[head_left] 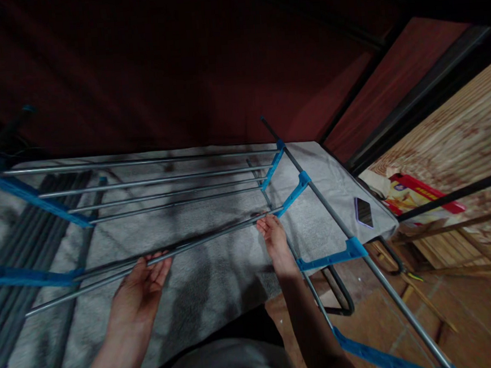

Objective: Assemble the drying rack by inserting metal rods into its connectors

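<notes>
My left hand (141, 288) is closed around a thin grey metal rod (215, 236). The rod slants across the blanket, its left end loose in front of a blue plastic bracket (27, 275). At its right end, my right hand (271, 233) pinches the rod beside another blue bracket (293, 194). Whether the rod tip sits inside that bracket, I cannot tell. A second rod runs close behind the held one. Farther back, several rods (160, 181) span between blue brackets at left and right, forming a rack frame. A long grey pole (330, 211) carries the right brackets.
Several dark grey tubes (25, 246) lie side by side at the left on the grey blanket (219, 288). A phone (364, 212) lies at the right. Beyond it are a red and yellow package (420, 193) and a tiled floor (476, 307). A dark red panel (177, 70) closes off the back.
</notes>
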{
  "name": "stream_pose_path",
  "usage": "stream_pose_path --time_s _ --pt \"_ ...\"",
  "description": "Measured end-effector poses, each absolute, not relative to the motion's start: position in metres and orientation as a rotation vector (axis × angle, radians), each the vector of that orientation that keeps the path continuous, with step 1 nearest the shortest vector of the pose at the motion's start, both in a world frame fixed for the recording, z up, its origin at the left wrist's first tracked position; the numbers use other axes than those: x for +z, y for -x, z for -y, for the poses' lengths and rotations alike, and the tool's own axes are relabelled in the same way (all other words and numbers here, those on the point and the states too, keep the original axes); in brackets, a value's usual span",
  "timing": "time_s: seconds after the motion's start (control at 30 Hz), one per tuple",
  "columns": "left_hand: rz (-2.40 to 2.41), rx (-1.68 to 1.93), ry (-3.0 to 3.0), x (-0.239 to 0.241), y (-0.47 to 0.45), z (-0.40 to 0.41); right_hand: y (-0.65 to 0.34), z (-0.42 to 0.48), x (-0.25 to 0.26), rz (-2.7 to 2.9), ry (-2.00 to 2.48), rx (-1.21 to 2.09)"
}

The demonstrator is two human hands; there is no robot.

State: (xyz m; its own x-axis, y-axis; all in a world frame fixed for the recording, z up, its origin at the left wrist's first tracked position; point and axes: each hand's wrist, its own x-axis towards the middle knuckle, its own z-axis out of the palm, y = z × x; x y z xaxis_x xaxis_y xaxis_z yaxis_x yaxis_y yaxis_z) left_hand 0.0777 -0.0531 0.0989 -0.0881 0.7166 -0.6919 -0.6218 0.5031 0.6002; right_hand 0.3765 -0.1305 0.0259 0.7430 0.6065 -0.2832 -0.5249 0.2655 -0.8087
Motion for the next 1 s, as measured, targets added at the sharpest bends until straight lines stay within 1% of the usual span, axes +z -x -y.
stream_pose_path --time_s 0.3,0.47,0.53,0.63,0.7,1.0 --pt "-1.217 1.123 -0.123 0.099 -0.08 0.053 -0.379 0.132 0.026 0.082 1.055 0.764" --pt "-1.205 1.131 -0.116 0.1 -0.079 0.056 -0.383 0.14 0.02 0.176 1.232 0.732" --pt "-1.193 1.137 -0.123 0.1 -0.077 0.056 -0.389 0.146 0.018 0.207 1.352 0.603" --pt "-1.168 1.151 -0.155 0.1 -0.075 0.055 -0.402 0.155 0.017 0.228 1.491 0.294" --pt "-1.153 1.162 -0.186 0.099 -0.074 0.055 -0.412 0.158 0.018 0.254 1.549 0.178" --pt "-1.159 1.177 -0.226 0.104 -0.077 0.058 -0.432 0.147 0.021 0.378 1.472 0.334"
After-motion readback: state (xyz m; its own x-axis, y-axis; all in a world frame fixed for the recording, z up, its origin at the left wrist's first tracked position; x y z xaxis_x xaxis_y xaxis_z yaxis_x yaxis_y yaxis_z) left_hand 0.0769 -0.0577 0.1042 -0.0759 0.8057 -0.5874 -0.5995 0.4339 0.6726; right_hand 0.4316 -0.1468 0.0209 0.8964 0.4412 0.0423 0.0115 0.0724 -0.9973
